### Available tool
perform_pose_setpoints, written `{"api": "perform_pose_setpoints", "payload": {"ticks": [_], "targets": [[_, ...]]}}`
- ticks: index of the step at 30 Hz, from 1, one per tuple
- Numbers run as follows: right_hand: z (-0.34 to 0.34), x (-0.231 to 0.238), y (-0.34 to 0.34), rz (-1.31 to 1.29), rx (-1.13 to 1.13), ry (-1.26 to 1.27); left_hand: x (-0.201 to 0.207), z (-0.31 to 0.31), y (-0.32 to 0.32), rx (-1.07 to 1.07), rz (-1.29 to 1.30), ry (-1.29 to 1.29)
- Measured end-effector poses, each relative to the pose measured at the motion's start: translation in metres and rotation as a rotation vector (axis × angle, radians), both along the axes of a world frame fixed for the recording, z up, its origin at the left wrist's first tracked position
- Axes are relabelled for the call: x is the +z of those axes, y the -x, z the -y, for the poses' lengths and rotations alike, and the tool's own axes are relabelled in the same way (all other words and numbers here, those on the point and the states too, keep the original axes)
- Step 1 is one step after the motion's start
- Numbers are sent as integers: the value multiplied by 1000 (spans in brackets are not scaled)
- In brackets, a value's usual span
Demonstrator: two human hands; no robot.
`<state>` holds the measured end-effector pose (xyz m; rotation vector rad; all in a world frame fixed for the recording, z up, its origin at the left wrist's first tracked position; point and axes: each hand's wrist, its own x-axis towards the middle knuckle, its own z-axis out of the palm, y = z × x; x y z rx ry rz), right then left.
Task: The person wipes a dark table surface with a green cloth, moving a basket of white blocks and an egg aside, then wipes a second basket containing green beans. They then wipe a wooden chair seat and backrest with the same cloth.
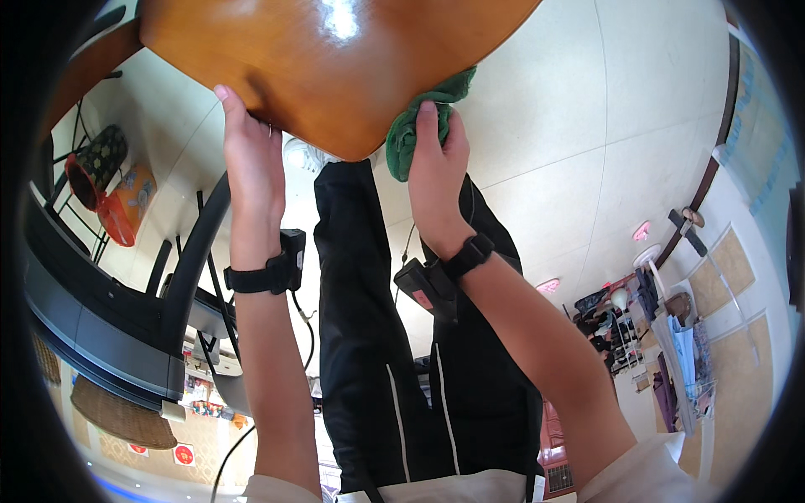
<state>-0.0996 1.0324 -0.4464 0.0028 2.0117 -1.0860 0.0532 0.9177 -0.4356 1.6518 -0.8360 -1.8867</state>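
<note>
A glossy orange-brown wooden panel, which looks like a chair seat or tabletop, fills the top middle of the head view, a rounded corner pointing toward me. My left hand grips its left edge, thumb up along the side and the other fingers partly hidden by the wood. At the right edge, my right hand is closed on a crumpled green cloth, thumb on top, with the cloth against the panel's rim. Both of my wrists carry black strapped devices.
Pale floor tiles stretch to the right. On the left stand a dark treadmill-like machine and a rack with an orange container. A crowded shoe rack and pink slippers lie toward the right wall. My black-trousered legs are below the panel.
</note>
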Motion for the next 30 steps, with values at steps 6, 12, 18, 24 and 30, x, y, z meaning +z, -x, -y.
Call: {"api": "perform_pose_setpoints", "payload": {"ticks": [6,12,18,24,30], "targets": [[5,-20,43,-95,-113,128,0,11,-11,141,-66,-219],[28,-22,34,-181,-197,110,1,9,-12,11,-121,-106],[1,-13,-69,-322,-41,-31,6,10,-16,42,-194,-108],[-4,-2,-102,-235,-93,-131,3,22,-56,-88,-129,-226],[-8,15,-100,139,-279,-175,25,121,-133,96,67,309]]}}
